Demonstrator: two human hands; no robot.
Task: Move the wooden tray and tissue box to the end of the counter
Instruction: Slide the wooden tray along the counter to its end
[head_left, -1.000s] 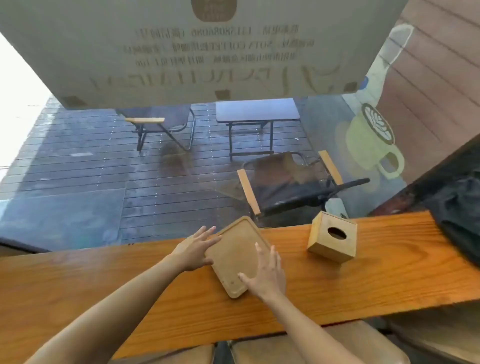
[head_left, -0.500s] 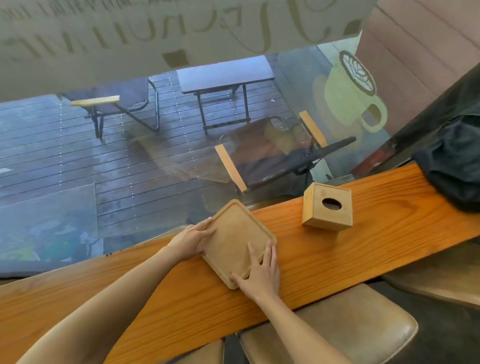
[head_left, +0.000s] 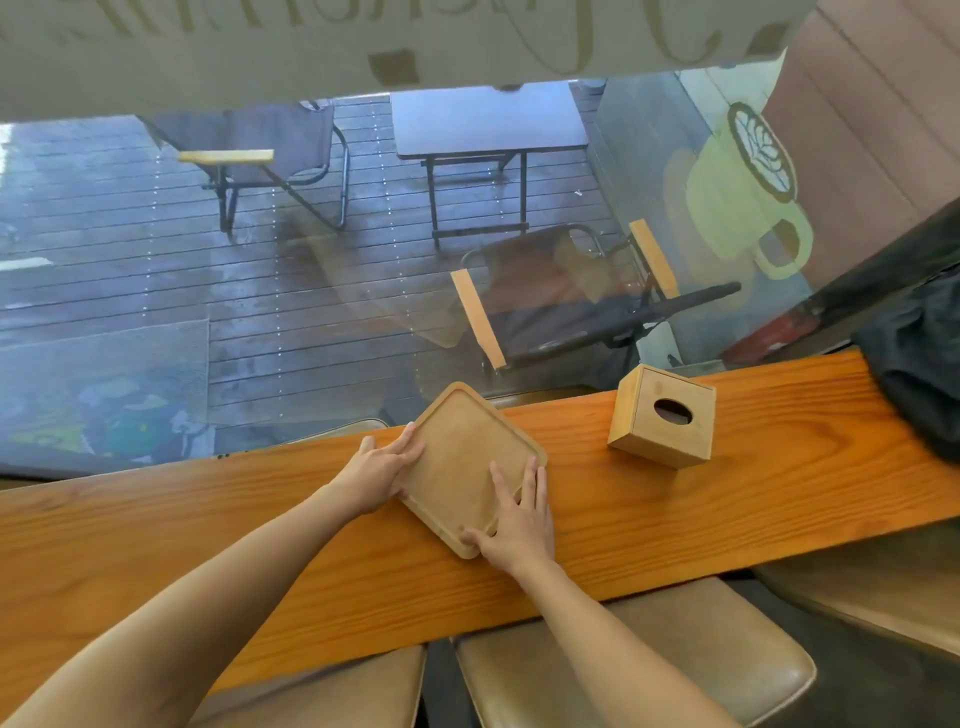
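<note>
A flat wooden tray (head_left: 460, 457) with a raised rim lies at an angle on the orange wooden counter (head_left: 260, 525), near its window edge. My left hand (head_left: 379, 470) grips the tray's left rim, fingers over the edge. My right hand (head_left: 514, 519) holds the near right corner, fingers spread on the tray's surface. A cube-shaped wooden tissue box (head_left: 662, 415) with an oval opening stands on the counter to the right of the tray, apart from it.
A black bag (head_left: 919, 364) rests at the counter's right end. Padded stools (head_left: 623, 670) sit under the near edge. A glass window runs along the far edge, with outdoor chairs and a table beyond.
Both hands have closed onto the tray's edges, from hovering over it a second ago. The view has tilted down and shifted; the tray has hardly moved on the counter.
</note>
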